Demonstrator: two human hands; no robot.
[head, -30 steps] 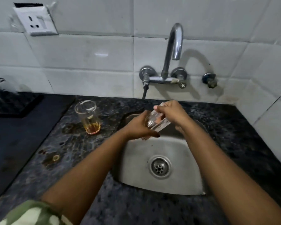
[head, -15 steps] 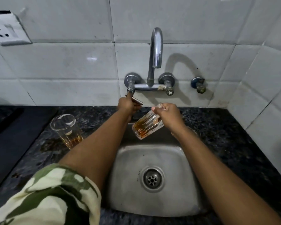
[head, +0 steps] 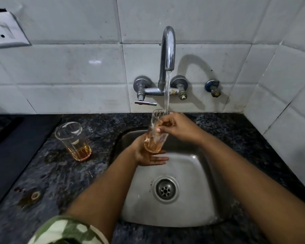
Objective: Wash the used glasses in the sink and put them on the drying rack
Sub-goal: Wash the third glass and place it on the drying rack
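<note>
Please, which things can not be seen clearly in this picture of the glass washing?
- Drying rack: not in the head view at all.
- Base of the held glass: covered by the left hand.
- Its rim: partly behind the right hand and the water stream.
- Power socket: cut by the left edge.

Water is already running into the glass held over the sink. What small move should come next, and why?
Probably tip the clear ribbed glass over the steel sink to dump it: amber liquid sits at its bottom, and the right hand and left hand already hold it.
</note>
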